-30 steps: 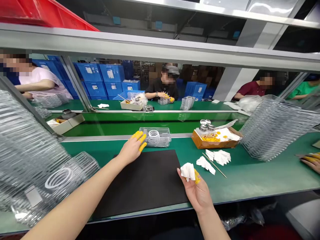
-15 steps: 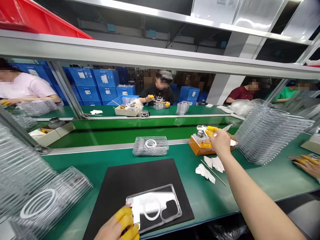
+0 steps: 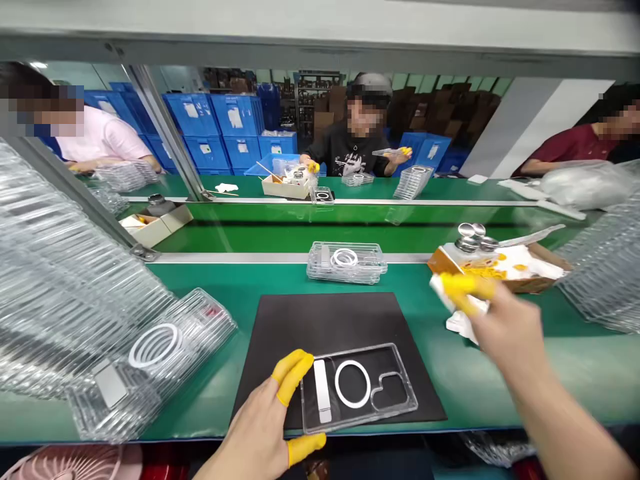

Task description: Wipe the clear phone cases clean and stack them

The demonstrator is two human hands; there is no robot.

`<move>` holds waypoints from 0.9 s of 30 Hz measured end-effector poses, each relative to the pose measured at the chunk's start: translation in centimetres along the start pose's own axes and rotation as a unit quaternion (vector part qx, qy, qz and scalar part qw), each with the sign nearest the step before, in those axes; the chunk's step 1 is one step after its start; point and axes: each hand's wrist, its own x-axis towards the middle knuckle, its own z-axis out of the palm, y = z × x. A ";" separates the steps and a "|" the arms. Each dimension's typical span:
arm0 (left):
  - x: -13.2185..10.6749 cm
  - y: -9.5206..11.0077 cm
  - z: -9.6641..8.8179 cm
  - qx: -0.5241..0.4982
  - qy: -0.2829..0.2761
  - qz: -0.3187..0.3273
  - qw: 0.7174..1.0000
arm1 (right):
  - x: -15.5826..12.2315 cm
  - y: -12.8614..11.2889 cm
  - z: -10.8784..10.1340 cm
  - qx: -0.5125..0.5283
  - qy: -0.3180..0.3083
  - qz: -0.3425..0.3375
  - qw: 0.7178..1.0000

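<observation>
A clear phone case (image 3: 357, 419) with a white ring and a white strip lies on the black mat (image 3: 325, 317). My left hand (image 3: 265, 420), in yellow finger cots, spans the case's left end, fingertips at its upper left corner and thumb by the lower one. To the right, my right hand (image 3: 500, 320) is raised above the bench, blurred, its yellow-covered fingers pinching a white wipe (image 3: 439, 290). Behind that hand stands an orange-brown box (image 3: 443, 261) with metal-topped dispensers (image 3: 467, 241) and yellow finger cots.
Clear cases with white rings (image 3: 345, 267) are stacked beyond the mat. More cases (image 3: 155, 360) lean at the left beside a tall stack (image 3: 70, 280); another stack (image 3: 607, 267) stands right. White paper scraps (image 3: 463, 325) lie near the box. Co-workers sit across the bench.
My right hand has come away from the dispensers toward me, with a white wipe in its fingers. My left hand stays at the case's left end, its fingers more spread. The view has shifted.
</observation>
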 end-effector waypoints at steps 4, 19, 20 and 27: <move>0.0 -0.2 0.1 -0.004 -0.011 0.008 1.000 | -11.6 -5.1 2.7 0.101 -0.059 -0.211 0.971; 0.5 -0.8 0.5 0.002 -0.014 0.041 0.999 | -12.7 -12.8 6.2 0.140 -0.138 -0.284 0.938; 0.5 -0.9 0.5 0.003 -0.017 0.038 0.999 | -12.7 -13.6 6.7 0.161 -0.142 -0.298 0.930; 0.6 -0.6 0.2 -0.038 -0.045 0.003 0.998 | -10.8 -13.8 5.9 0.223 -0.296 -0.428 0.824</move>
